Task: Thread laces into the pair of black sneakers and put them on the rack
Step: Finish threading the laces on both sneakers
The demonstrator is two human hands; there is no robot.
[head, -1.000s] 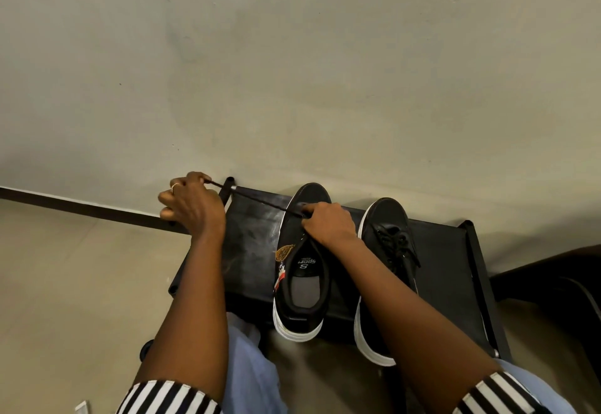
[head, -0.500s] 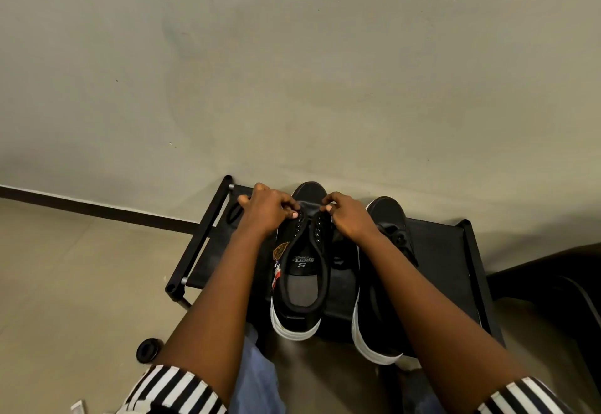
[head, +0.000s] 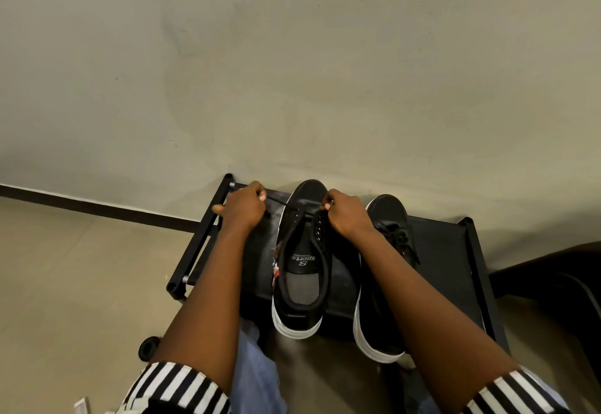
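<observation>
Since half a second ago, left hand [head: 242, 207] has drawn out leftward, pulling lace [head: 282, 202] taut from the left shoe [head: 300, 260]. Both shoes sit on the black rack [head: 455, 251] against the wall [head: 292, 72]; the right shoe [head: 387, 218] is already laced. Right hand [head: 346, 216] pinches lace at the eyelets, fingers curled. Left fingers curl around the lace end.

Just one view here, a wide-angle head cam looking forward and steeply down from above the person's own forearms. It faces a plain wall [head: 292, 72], with the black shoe rack [head: 455, 251] low in frame against it. Pretty close in, arm's reach. Edges bend a bit from the lens.
</observation>
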